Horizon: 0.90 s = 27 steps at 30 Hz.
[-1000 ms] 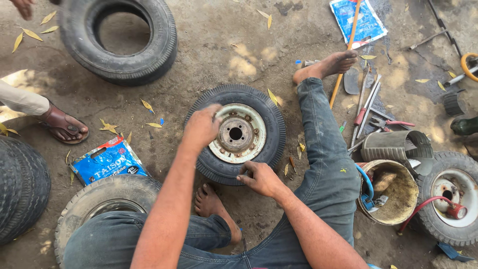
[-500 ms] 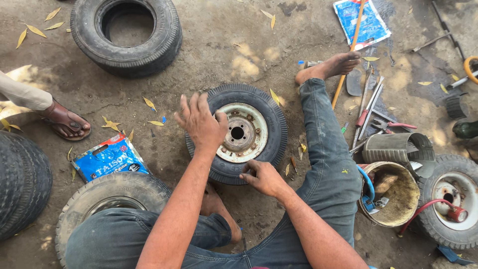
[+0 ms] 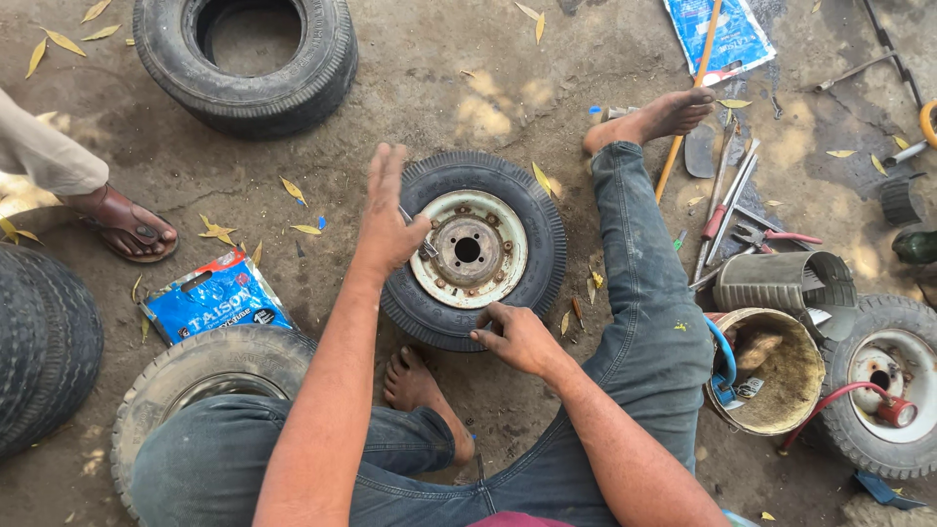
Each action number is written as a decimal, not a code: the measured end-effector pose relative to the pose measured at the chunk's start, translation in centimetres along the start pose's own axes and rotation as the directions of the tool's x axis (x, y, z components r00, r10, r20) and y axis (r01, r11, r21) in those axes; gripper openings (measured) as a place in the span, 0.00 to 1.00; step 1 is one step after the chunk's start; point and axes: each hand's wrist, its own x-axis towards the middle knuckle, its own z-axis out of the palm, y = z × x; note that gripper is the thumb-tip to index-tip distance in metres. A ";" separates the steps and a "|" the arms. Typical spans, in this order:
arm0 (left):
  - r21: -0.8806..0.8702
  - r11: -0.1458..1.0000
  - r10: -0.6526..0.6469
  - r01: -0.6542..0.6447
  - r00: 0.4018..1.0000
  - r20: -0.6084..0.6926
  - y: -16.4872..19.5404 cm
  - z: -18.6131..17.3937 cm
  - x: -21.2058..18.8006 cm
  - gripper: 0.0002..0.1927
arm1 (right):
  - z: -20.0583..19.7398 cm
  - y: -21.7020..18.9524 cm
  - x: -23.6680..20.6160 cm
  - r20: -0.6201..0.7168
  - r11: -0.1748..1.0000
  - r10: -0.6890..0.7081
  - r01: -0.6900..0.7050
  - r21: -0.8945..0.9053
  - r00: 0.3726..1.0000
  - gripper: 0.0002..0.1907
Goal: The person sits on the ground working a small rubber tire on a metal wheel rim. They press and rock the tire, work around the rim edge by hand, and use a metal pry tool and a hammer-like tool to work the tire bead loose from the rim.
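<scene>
Both bare forearms reach forward and down; the left hand (image 3: 388, 217) is raised with fingers extended and thumb pinching, while the right hand (image 3: 515, 337) rests low, fingers curled, knuckles up.

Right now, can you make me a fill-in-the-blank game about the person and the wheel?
1. The wheel lies flat on the ____, between the person's legs.
2. The right hand touches the near edge of the wheel's ____.
3. The left hand is at the left side of the wheel's ____ rim.
4. The packet left of the wheel is ____ in colour.

Missing words: ground; tyre; white; blue
</scene>
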 end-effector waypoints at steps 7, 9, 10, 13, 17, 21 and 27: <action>-0.743 0.661 -0.386 0.102 0.896 -0.220 -8.0 5.5 -2.0 0.41 | -2.2 -1.6 1.9 -0.370 0.960 -0.260 0.198 -0.197 0.892 0.18; -0.403 0.896 -0.312 0.187 0.910 -0.272 -10.9 6.4 -2.9 0.36 | -4.2 -3.8 4.2 -0.425 0.874 -0.452 0.294 -0.388 0.784 0.21; -0.203 0.954 -0.272 0.220 0.921 -0.280 -11.9 6.6 -3.6 0.33 | -5.0 -5.3 5.5 -0.417 0.683 -0.690 0.342 -0.646 0.591 0.26; 0.123 0.939 -0.281 0.320 0.924 -0.261 -12.4 7.0 -5.7 0.47 | -7.7 -10.2 8.4 -0.104 0.575 -0.745 0.555 -0.601 0.659 0.40; 0.245 0.755 -0.647 0.608 0.752 0.127 -9.2 7.0 -8.6 0.69 | -7.2 -15.9 11.6 0.463 -0.173 -0.790 0.579 -0.797 0.401 0.20; 0.208 0.765 -0.634 0.609 0.768 0.085 -7.2 6.9 -8.9 0.74 | -6.4 -16.5 14.6 0.697 -0.220 -0.597 0.755 -0.618 0.397 0.08; 0.234 0.775 -0.617 0.587 0.782 0.081 -7.9 6.9 -8.5 0.76 | -4.7 -13.6 16.1 0.503 0.014 -0.757 0.780 -0.626 0.417 0.11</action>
